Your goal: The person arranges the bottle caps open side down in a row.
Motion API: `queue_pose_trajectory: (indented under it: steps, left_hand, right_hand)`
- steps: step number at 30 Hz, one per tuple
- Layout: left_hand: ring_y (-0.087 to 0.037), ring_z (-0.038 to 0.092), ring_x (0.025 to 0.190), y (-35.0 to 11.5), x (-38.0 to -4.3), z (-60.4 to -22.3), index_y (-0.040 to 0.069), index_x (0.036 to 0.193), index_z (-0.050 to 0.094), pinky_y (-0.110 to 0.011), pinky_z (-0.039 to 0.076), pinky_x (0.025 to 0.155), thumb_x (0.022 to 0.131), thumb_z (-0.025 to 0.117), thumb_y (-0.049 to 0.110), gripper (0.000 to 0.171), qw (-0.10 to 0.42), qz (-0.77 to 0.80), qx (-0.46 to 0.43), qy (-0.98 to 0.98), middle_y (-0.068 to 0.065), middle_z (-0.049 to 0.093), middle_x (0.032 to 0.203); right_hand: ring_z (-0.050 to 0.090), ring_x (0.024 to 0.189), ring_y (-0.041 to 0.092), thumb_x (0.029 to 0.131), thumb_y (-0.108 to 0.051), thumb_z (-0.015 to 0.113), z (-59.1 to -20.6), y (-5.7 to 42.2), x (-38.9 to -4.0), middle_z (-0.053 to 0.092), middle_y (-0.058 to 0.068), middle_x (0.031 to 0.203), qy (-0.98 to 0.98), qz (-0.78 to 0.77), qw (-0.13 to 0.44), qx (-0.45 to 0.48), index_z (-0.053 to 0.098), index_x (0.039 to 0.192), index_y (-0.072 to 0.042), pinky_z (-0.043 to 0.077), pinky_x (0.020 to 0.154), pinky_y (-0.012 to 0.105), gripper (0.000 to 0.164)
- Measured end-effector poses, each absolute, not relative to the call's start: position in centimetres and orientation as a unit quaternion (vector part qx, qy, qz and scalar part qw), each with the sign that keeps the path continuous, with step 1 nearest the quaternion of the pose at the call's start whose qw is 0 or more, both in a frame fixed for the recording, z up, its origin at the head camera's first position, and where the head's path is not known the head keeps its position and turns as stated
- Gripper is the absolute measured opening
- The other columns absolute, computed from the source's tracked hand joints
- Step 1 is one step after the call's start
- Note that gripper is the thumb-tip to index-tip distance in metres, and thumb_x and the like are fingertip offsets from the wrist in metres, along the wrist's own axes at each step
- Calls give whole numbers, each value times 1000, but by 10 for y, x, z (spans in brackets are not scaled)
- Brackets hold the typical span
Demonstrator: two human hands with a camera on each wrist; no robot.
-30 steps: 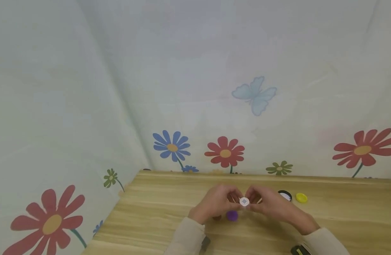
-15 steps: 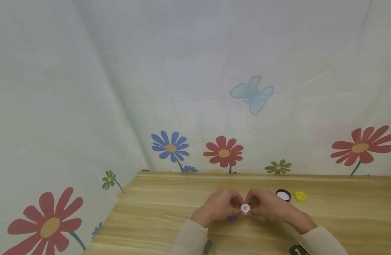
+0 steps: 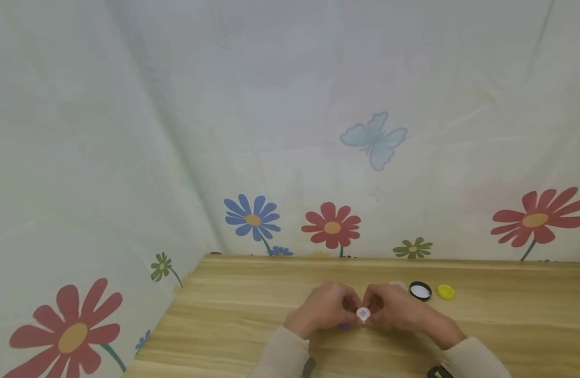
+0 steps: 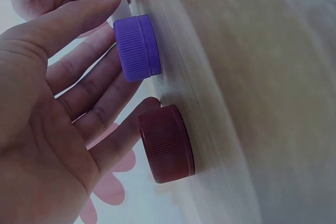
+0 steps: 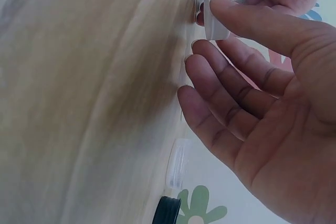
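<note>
Between my two hands, a small white bottle cap with a grey diamond-like mark on its top stands low over the table. My left hand pinches it from the left with thumb and finger. From the other side my right hand pinches it likewise, its remaining fingers loosely spread in the right wrist view. Close by my left fingers, the left wrist view has a ribbed purple cap and a dark red cap on the table. In the head view the left hand hides the red one and most of the purple one.
Right of my hands lie a black-rimmed lid with a white inside and a yellow cap. A clear ribbed cap is partly behind my right hand. A dark object sits by the right sleeve. A flowered cloth hangs behind the table.
Both hands have come slightly nearer the table's front with the white cap between them. They now cover more of the purple cap and hide the red one; the clear cap shows behind the right hand.
</note>
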State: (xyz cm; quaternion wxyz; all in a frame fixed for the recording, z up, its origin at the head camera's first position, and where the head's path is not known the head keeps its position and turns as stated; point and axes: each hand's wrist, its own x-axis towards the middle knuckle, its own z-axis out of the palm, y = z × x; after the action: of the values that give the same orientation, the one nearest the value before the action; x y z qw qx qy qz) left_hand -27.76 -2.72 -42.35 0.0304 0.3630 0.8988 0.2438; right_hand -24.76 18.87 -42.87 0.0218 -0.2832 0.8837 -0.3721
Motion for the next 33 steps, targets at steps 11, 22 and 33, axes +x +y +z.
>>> queue_pose_trajectory:
  steps: [11, 22, 33]
  left_hand:
    - [0, 58, 79, -25, -278, -424, 17, 92, 82, -17, 48, 77, 82, 94, 22, 15, 40, 241, 369, 897, 17, 70, 83]
    - [1, 57, 79, -26, -277, -426, 20, 90, 83, -16, 47, 73, 81, 95, 21, 15, 31, 222, 369, 902, 19, 69, 85]
    - [1, 56, 78, -26, -277, -423, 18, 93, 84, -17, 47, 74, 78, 97, 21, 20, 44, 228, 368, 901, 17, 68, 84]
  right_hand:
    - [56, 75, 1, 81, -7, 88, -432, 189, -245, 64, -9, 83, 879, -365, 19, -306, 66, 94, -13, 51, 68, 26, 27]
    - [54, 76, 3, 80, -6, 87, -432, 190, -245, 63, -8, 85, 882, -359, 41, -301, 66, 95, -14, 49, 68, 27, 28]
    - [56, 77, 5, 79, -7, 87, -430, 191, -245, 64, -6, 85, 872, -380, 54, -305, 66, 94, -13, 50, 70, 26, 27]
